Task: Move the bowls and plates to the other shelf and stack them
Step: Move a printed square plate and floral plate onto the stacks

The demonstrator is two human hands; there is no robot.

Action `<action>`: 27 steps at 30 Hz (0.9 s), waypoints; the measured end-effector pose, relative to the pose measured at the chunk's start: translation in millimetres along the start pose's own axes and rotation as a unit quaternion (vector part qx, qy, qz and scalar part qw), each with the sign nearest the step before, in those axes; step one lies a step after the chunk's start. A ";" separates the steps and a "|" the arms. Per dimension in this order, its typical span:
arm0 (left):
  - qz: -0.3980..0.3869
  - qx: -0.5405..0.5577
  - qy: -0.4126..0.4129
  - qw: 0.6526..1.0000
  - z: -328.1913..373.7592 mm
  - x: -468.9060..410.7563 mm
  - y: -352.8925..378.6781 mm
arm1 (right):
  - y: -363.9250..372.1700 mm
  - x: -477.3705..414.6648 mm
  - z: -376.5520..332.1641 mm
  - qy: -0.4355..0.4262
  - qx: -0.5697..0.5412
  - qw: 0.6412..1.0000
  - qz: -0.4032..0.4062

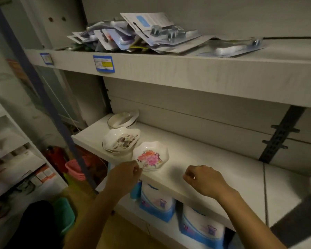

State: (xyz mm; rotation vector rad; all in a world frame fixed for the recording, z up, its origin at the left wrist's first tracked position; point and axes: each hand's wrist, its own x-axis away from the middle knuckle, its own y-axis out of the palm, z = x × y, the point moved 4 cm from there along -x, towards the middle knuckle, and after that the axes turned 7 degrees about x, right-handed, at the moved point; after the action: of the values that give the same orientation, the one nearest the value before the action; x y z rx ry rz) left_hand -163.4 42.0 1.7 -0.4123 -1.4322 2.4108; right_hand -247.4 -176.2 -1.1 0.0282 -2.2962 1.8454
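Observation:
Three dishes sit in a row at the left end of the middle shelf (pixel 205 159). At the back is a white bowl with a dark rim (pixel 123 119). In front of it stands a scalloped bowl with a brown pattern (pixel 121 140), on what looks like another dish. Nearest me lies a small scalloped plate with pink flowers (pixel 151 156). My left hand (pixel 125 174) is curled at the near left rim of the flowered plate, fingertips touching or pinching its edge. My right hand (pixel 202 178) hovers over the shelf's front edge, fingers curled, holding nothing.
The upper shelf (pixel 187 69) carries a heap of blister-packed goods (pixel 133 33) and blue price tags. Below the middle shelf stand white and blue bags (pixel 158 202). A blue upright post (pixel 43 97) runs diagonally at the left, with baskets and another shelf unit beyond it.

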 end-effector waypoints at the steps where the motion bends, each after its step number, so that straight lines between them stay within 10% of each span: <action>1: -0.009 0.001 0.004 1.000 -4.5 -8.7 -0.6 | 2.5 -6.3 -2.7 0.009 -0.003 1.000 -0.005; 11: -0.054 0.046 0.046 0.996 -60.2 -95.1 -3.8 | 34.1 -65.5 -19.2 0.173 -0.080 0.981 -0.030; 27: -0.077 0.047 0.072 0.993 -184.2 -179.6 -44.6 | 104.8 -138.7 -87.1 0.461 -0.279 0.842 0.013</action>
State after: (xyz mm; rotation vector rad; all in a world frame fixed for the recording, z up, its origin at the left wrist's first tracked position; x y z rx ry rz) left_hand 78.1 136.8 -27.7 -0.4260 -1.2370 2.2656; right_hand -113.5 -83.3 -107.2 -0.7878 -1.9477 0.7824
